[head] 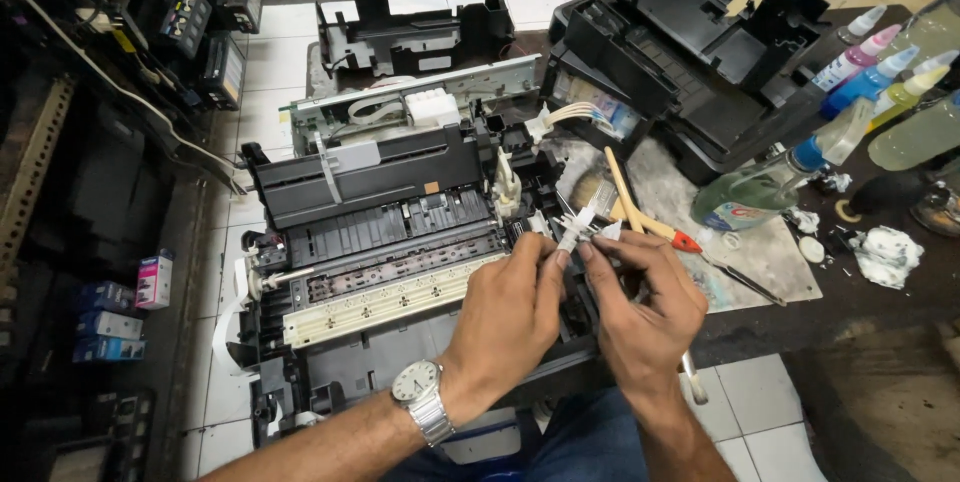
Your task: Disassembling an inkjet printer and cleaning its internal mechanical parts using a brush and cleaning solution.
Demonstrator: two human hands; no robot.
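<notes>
Both hands meet over the right end of an opened printer (390, 242) that sits stripped of its cover. The left hand (505, 317), a watch (420, 387) on its wrist, pinches a small white part (578, 232) between thumb and fingertips; the right hand (640, 302) closes on the same part from the other side, so each hand is grasping it, just above the printer's right edge. It looks like a fitting or cleaning step on that small piece, mid-way rather than finished; any next move would call for a steady pinch and fine fingertip control, since the part is tiny and partly hidden by the fingers. A brush (625, 197) and a red-tipped tool (690, 242) lie on the stained mat (770, 262) beside them. At far right stands a row of ink bottles (880, 67) in magenta, blue and yellow, with a larger clear bottle (760, 192) bearing a blue-and-red label lying nearer. On the left shelf sit small boxes (120, 307), one pink and white, the others blue. A second black casing (690, 52) stands open behind
</notes>
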